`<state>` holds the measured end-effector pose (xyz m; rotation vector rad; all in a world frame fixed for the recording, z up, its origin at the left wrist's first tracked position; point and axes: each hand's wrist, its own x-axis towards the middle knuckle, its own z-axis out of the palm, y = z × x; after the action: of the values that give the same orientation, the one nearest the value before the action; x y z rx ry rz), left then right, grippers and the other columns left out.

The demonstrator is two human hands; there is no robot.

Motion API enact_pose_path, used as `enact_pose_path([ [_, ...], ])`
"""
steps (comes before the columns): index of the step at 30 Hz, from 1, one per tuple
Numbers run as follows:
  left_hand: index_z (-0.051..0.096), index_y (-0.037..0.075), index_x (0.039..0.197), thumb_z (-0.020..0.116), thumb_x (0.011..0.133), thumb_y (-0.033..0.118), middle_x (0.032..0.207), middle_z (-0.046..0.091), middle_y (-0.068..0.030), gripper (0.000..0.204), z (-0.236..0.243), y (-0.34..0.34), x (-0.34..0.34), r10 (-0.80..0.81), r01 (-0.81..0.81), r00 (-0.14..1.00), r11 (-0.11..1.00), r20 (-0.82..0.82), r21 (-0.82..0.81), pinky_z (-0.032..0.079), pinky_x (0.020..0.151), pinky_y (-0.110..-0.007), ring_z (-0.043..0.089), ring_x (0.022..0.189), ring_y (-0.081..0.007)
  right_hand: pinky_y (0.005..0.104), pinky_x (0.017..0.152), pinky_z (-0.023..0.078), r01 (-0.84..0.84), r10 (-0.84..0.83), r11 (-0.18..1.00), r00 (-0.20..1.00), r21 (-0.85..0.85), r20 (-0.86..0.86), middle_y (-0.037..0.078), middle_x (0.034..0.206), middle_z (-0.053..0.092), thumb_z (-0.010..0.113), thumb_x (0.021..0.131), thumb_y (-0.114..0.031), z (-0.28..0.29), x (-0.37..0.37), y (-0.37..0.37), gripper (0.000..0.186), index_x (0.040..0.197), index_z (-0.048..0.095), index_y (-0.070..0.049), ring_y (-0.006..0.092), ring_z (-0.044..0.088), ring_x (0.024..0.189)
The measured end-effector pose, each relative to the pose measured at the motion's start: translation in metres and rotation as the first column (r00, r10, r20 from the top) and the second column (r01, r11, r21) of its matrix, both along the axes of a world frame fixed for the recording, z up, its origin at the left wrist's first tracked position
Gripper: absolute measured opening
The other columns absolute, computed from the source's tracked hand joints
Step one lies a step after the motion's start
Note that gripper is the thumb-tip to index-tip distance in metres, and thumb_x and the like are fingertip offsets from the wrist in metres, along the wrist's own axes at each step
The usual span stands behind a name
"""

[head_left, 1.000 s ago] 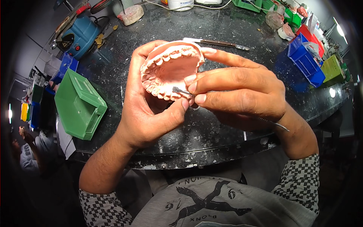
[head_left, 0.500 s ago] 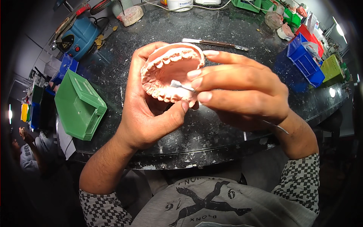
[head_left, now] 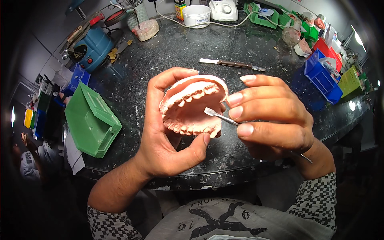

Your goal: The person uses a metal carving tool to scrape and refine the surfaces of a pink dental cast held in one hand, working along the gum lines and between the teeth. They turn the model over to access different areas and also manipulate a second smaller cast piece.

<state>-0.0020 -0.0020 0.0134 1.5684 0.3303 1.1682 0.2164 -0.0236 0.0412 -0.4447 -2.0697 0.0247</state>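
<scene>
My left hand (head_left: pixel 160 149) is wrapped round a pink dental cast (head_left: pixel 191 114), an arch of teeth held above the table with its inner side facing me. The thumb presses along the near row of teeth. In my right hand (head_left: pixel 276 114) is a thin metal dental spatula (head_left: pixel 225 117), pinched between thumb and fingers. Its flat tip lies over the hollow of the cast, near the right side; whether it touches the surface I cannot tell. The tool's bent rear end sticks out below the right wrist.
A brown-handled knife (head_left: pixel 236 64) lies on the black table (head_left: pixel 176 52) beyond the cast. To the left stand a green bin (head_left: pixel 90 124) and a blue machine (head_left: pixel 94 48). A white tub (head_left: pixel 196 17) is at the back; a blue bin (head_left: pixel 323 76) stands at the right.
The spatula tip has shifted right relative to the cast, away from the near teeth. My right fingers have drawn back from the cast's edge. Everything sits lower in view.
</scene>
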Motion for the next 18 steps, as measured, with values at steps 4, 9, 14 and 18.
enact_pose_path([
  [4, 0.022, -0.002, 0.143, 0.069, 0.076, 0.003, 0.129, 0.049, -0.0155, 0.082, -0.0006, 0.0017, -0.0022, 0.006, -0.006, 0.999, 1.0, -0.031, 0.014, 0.044, 0.104, -0.035, 0.051, 0.123, -0.022, 0.0486, 0.098, 0.049, 0.014, -0.015, 1.0, 0.999, 0.019, 0.051, 0.006, 0.103, 0.067, 0.073, 0.087, -0.011, -0.0001, 0.0014, 0.0029, 0.021, 0.103, 0.06, -0.013, 0.0248, 0.067, 0.1],
  [9, 0.021, 0.0, 0.141, 0.062, 0.076, -0.004, 0.131, 0.047, -0.016, 0.077, -0.0035, 0.0056, -0.0021, 0.04, -0.036, 0.997, 0.998, -0.061, 0.059, 0.041, 0.106, -0.036, 0.05, 0.125, -0.0206, 0.0521, 0.108, 0.04, 0.027, -0.029, 0.999, 0.992, 0.018, 0.122, 0.001, 0.097, 0.071, 0.077, 0.082, -0.008, -0.002, -0.0012, 0.0058, 0.023, 0.1, 0.066, -0.016, 0.0232, 0.066, 0.101],
  [14, 0.02, 0.0, 0.142, 0.063, 0.076, -0.003, 0.134, 0.043, -0.016, 0.079, -0.0041, 0.0065, -0.0015, 0.054, -0.05, 0.997, 0.996, -0.048, 0.07, 0.041, 0.107, -0.035, 0.047, 0.128, -0.0208, 0.0531, 0.11, 0.038, 0.021, -0.019, 1.0, 0.994, -0.016, 0.111, 0.0, 0.096, 0.072, 0.08, 0.078, -0.007, -0.0039, -0.0049, 0.0074, 0.024, 0.096, 0.068, -0.016, 0.023, 0.067, 0.104],
  [18, 0.02, 0.0, 0.143, 0.063, 0.077, -0.003, 0.135, 0.043, -0.0161, 0.079, -0.0034, 0.0065, -0.0029, 0.079, -0.075, 0.993, 0.996, -0.087, 0.053, 0.041, 0.106, -0.036, 0.047, 0.127, -0.0206, 0.0526, 0.109, 0.039, 0.066, -0.066, 0.998, 0.993, -0.002, 0.103, 0.002, 0.096, 0.072, 0.079, 0.079, -0.005, -0.0032, -0.0022, 0.0099, 0.025, 0.098, 0.066, -0.013, 0.0237, 0.067, 0.103],
])
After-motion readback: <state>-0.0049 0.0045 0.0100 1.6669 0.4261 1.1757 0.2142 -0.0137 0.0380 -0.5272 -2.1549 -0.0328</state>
